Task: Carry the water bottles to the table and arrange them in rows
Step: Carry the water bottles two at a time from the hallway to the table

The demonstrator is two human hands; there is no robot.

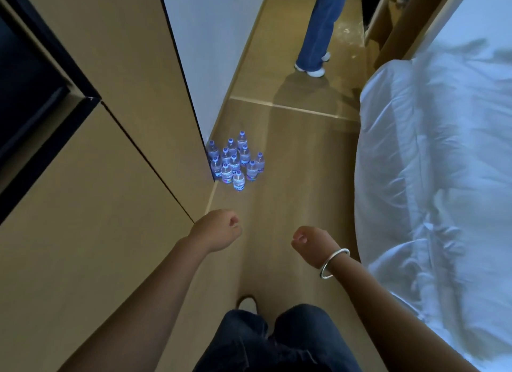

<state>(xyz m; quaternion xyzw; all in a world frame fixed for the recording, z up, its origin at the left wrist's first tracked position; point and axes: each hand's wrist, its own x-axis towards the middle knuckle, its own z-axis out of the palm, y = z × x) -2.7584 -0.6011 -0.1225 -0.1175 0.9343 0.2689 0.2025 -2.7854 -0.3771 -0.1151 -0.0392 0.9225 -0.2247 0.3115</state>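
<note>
Bottles (235, 161) stand upright in a tight cluster on the floor (291, 155), at the corner of the wall (210, 52), well ahead of both hands; left hand (219, 229) loosely curled, holding nothing; right hand (309, 242) likewise curled and empty, bangle (333, 262) at the wrist; no worktop in view; judgement: carrying not yet begun, every visible bottle remains to be moved and rowed.

A bedroom: a bed (443, 163) with white bedding beside tan wardrobe panels (97, 205)
</note>
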